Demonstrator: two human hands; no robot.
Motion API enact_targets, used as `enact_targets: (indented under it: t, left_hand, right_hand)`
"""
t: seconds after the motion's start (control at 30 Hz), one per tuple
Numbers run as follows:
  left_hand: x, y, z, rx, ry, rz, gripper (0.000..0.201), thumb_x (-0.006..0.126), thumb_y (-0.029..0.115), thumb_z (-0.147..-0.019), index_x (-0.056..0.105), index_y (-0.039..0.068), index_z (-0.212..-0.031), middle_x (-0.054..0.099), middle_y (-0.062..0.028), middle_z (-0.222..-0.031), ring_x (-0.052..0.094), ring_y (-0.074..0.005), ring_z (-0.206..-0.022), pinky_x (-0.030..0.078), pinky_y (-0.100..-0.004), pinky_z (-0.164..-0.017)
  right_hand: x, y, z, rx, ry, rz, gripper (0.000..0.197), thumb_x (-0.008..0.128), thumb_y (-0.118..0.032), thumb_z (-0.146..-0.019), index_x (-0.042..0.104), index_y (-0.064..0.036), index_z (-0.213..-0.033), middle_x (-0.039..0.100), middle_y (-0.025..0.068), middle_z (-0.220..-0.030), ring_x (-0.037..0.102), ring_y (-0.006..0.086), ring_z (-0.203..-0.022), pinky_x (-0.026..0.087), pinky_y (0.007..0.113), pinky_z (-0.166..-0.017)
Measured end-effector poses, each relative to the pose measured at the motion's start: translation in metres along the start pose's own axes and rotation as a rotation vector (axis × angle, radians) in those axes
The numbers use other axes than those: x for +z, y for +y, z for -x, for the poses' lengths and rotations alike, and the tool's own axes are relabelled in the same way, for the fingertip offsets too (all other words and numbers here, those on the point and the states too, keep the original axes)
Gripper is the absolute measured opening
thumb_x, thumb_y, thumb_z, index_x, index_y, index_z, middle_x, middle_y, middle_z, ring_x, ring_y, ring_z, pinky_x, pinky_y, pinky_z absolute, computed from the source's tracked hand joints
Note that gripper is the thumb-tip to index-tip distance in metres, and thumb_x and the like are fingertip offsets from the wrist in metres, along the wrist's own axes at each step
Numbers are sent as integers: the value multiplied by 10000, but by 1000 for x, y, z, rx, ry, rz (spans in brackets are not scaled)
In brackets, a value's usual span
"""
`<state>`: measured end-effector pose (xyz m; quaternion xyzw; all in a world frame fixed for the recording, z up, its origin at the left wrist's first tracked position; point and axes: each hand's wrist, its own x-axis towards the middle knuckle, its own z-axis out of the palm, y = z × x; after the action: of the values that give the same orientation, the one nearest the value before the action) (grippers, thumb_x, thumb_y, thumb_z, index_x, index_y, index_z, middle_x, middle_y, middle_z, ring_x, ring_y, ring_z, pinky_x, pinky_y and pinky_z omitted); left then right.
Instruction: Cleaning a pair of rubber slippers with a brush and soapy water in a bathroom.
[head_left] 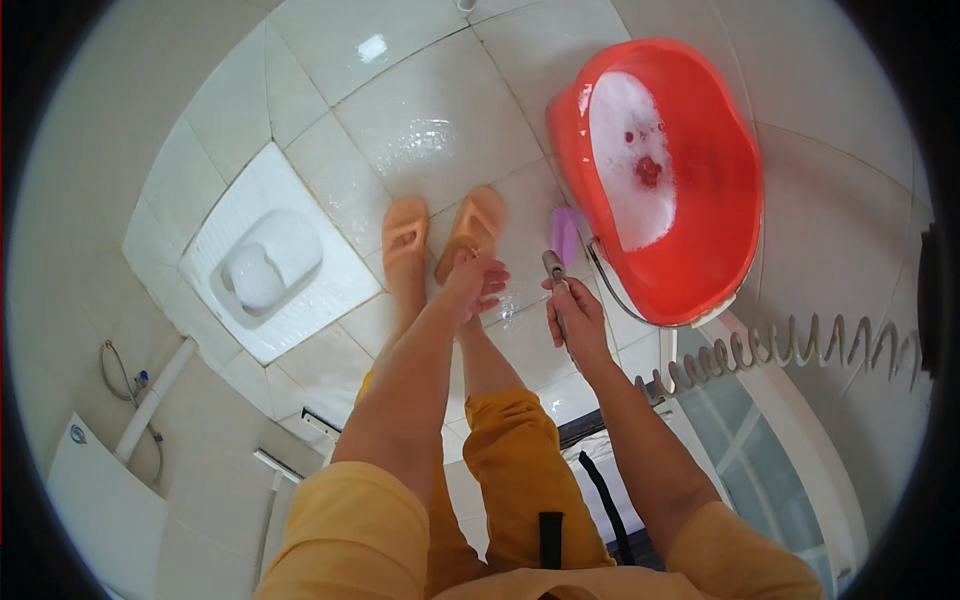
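My right hand is wrapped round a slim metal spray nozzle, its head pointing away from me over the floor. A grey coiled hose runs from the right wall to behind my right forearm. My left hand hangs above my feet, fingers loosely spread and holding nothing. To the right, a red tub holds white foam along its left side, with a wire handle hanging over its near edge. A small purple oblong thing lies on the floor between the nozzle and the tub.
A white squat toilet is set in the floor at left. I stand in orange slippers on wet pale tiles. A white cistern with a pipe is at lower left. A glass-paned door stands at lower right.
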<state>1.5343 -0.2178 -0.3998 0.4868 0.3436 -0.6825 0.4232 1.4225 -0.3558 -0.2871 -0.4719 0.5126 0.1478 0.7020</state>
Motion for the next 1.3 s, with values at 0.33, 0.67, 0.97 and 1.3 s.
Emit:
enact_targets:
  t: [0.33,0.67,0.97,1.3]
  left_hand:
    - [72,-44,26,65,-355,57,547,546,580,-899,523,178,-1269,565,23,-1124,563,-150,-995,427,-406,-899]
    - [40,-83,-6,219,-107,300,369,511,474,-952,432,127,-1051,573,-33,-973,625,-191,-878,535,-406,-782]
    - [42,-75,57,333,-302,126,320,671,107,-875,416,127,-1068,552,-29,-976,627,-169,-882,544,-342,-789]
    - [55,-51,189,526,-509,197,256,492,305,-995,398,99,-1112,517,-42,-1050,572,-146,-986,508,-360,-874]
  right_hand:
    - [-16,41,-6,152,135,-211,275,541,-284,-922,446,-69,-1065,529,95,-987,534,161,-873,482,331,-731]
    - [-50,135,-178,-42,738,882,585,703,-309,-759,524,-39,-1247,671,155,-990,652,337,-902,512,414,-787]
    - [-28,75,-137,191,-186,-509,275,509,-284,-968,571,-69,-1126,612,14,-838,575,115,-750,499,288,-692]
    - [17,-15,-72,165,-323,-810,401,421,-371,-1005,549,-68,-1234,634,61,-1147,615,180,-1045,521,334,-902]
